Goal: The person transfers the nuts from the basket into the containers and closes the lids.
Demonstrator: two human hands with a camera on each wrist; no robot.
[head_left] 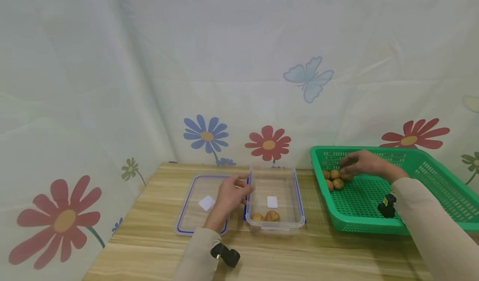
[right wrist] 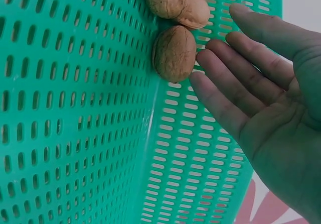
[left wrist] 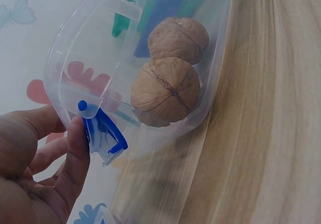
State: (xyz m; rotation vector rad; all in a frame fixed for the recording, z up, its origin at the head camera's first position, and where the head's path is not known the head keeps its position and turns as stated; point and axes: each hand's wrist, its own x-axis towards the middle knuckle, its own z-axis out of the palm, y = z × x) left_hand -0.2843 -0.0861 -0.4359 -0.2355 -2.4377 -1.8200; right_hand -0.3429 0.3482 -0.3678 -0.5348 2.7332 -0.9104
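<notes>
- The clear container point(head_left: 275, 198) is steadied at its blue latch point(left wrist: 103, 133) by the left hand point(head_left: 230, 193), thumb pinching the rim.
- The right hand point(head_left: 364, 163), fingers point(right wrist: 220, 78) straight and spread, should be closed around one walnut point(right wrist: 174, 53) in the green basket point(head_left: 430, 198), neighbours left undisturbed.

Left hand point(left wrist: 35, 169) grips the clear box point(left wrist: 75, 58) rim — two walnuts point(left wrist: 165, 91) inside.

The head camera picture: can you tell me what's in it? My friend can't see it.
A person's right hand reaches, fingers out, over a few walnuts in a green basket on a wooden table. Their left hand holds the edge of a clear plastic box with two walnuts inside, and its lid lies beside it.
</notes>
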